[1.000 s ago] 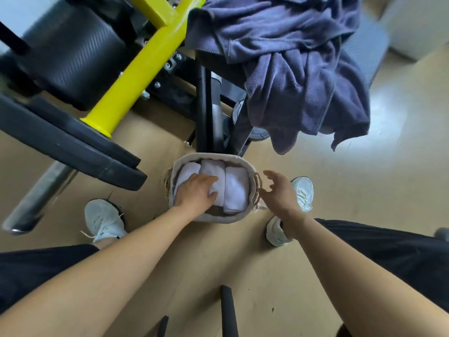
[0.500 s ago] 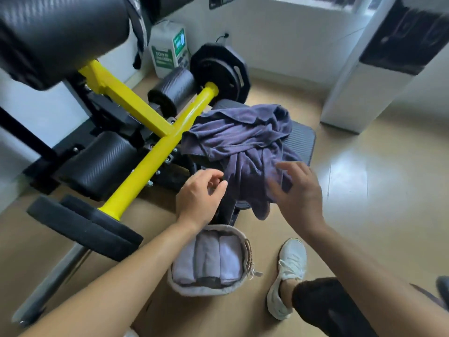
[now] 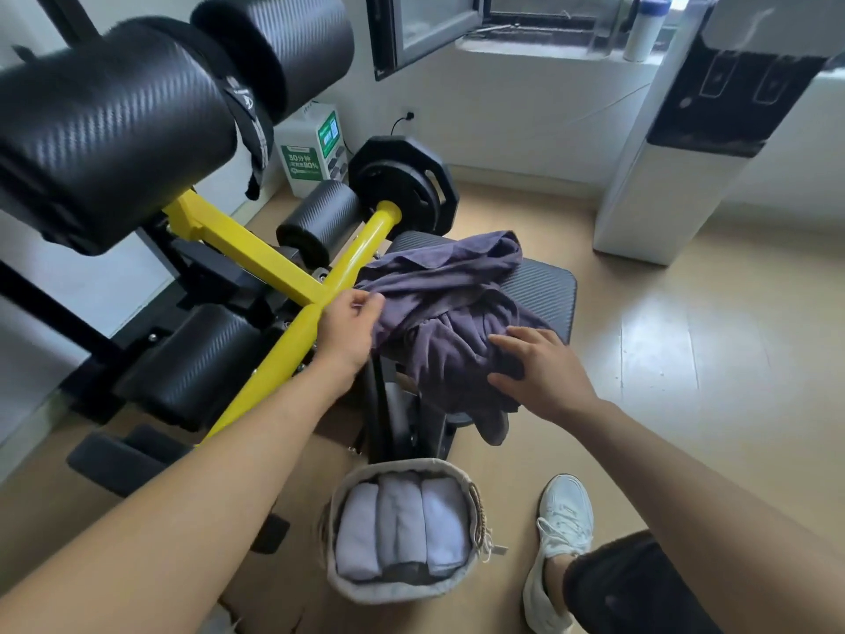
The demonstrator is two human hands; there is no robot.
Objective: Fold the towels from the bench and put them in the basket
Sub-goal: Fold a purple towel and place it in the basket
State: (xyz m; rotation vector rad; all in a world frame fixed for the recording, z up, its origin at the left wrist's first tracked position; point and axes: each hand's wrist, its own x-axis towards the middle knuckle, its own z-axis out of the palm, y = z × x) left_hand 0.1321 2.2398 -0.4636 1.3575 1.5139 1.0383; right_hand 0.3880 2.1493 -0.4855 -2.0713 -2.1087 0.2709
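A crumpled dark purple towel (image 3: 450, 295) lies heaped on the black bench seat (image 3: 544, 292) and hangs over its near edge. My left hand (image 3: 350, 327) pinches the towel's left edge between thumb and fingers. My right hand (image 3: 535, 370) rests on the hanging part, fingers spread and slightly bent over the cloth. Below, on the floor, a grey fabric basket (image 3: 366, 588) holds three folded pale lilac towels (image 3: 402, 523) side by side.
A yellow machine frame (image 3: 292, 331) with black roller pads (image 3: 114, 125) and a weight plate (image 3: 402, 185) fills the left. A white cabinet (image 3: 663, 185) stands at the right. My white shoe (image 3: 562, 523) is beside the basket on the wooden floor.
Both hands have left the basket and risen to the purple towel on the bench. The left now pinches its edge and the right lies on it. The view tilted upward.
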